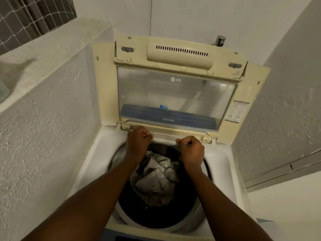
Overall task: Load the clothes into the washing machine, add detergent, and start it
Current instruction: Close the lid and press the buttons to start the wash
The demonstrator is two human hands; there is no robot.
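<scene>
The washing machine (224, 159) is seen from above with its lid (107, 84) folded upright at 12 o'clock. The clothes (156, 174), a crumpled grey bundle, are already lying inside the dark tub (156, 218), slightly toward 12 o'clock of its centre. No detergent is seen anywhere.

Both hands are held at the 12 o'clock edge of the tub opening. The left hand (137, 141) and the right hand (191, 150) are curled tight, and each appears to be pinching one end of a pale strip (164, 137) that runs along the rim just below the lid hinge. Whether that strip is a dispenser drawer or a part of the rim cannot be told.

Several risks are judged from here. If the strip is tugged unevenly, with one hand pulling ahead of the other, it could be jammed askew or snapped at a corner. The upright lid could be knocked by the knuckles, which lie just beneath its lower edge, and brought down onto the wrists. If the pinch slips suddenly, the hands could be thrown back toward 6 o'clock into the clothes. Detergent, once fetched, could be spilled onto the white deck rather than into its proper place, since both forearms are stretched across the opening.
</scene>
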